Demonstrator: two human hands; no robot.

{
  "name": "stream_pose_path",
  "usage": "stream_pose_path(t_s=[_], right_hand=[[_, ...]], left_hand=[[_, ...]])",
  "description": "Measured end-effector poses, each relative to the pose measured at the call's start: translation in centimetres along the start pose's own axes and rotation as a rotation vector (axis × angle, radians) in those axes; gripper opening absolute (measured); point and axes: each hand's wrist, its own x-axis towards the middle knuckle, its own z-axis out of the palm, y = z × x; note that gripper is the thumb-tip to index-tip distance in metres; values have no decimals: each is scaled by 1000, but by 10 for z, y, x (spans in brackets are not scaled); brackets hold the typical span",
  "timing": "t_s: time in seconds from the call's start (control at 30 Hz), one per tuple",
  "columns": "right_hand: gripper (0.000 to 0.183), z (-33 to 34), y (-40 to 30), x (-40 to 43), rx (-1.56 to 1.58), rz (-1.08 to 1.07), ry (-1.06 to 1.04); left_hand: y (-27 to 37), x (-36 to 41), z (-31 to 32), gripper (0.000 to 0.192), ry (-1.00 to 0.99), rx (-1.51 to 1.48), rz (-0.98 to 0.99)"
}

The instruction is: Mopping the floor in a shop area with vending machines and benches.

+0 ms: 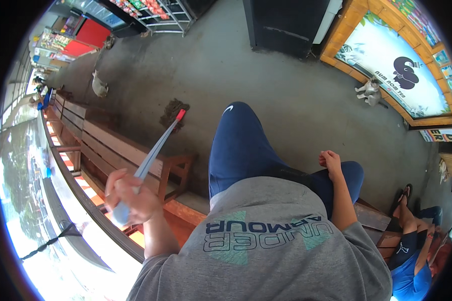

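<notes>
My left hand (132, 197) is closed around the upper part of a pale blue mop handle (154, 150), at the lower left. The handle slants away to a red clamp, where the grey-brown string mop head (174, 114) lies on the concrete floor (218, 67). That mop head is left of my knee, near the end of a wooden bench (116, 145). My right hand (329, 160) is beside my other thigh with its fingers curled, and no object shows in it.
One cat (99, 84) is on the floor at the left; another (371, 92) sits by a lit, wood-framed counter (341, 66). A black cabinet (286, 26) stands ahead, and a metal snack rack (169, 24) at upper left. A person in blue (410, 276) sits at lower right.
</notes>
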Motion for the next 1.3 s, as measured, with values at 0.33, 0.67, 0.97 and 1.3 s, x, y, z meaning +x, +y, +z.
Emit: stream_pose_path(t_s=[0.33,0.67,0.97,1.3], right_hand=[[21,3,-12,-13,71,-55,16],[22,18,-12,-7,-6,-61,-67],[22,12,-6,3,-136,1,-207],[22,2,-9,-7,31,-18,-118]], left_hand=[[-130,-169,213,18,-100,-486,-704],[-102,-121,163,17,-235,-517,-829],[-102,49,-79,24,-383,-841,-962],[-159,155,-34,31,409,-394,-873]])
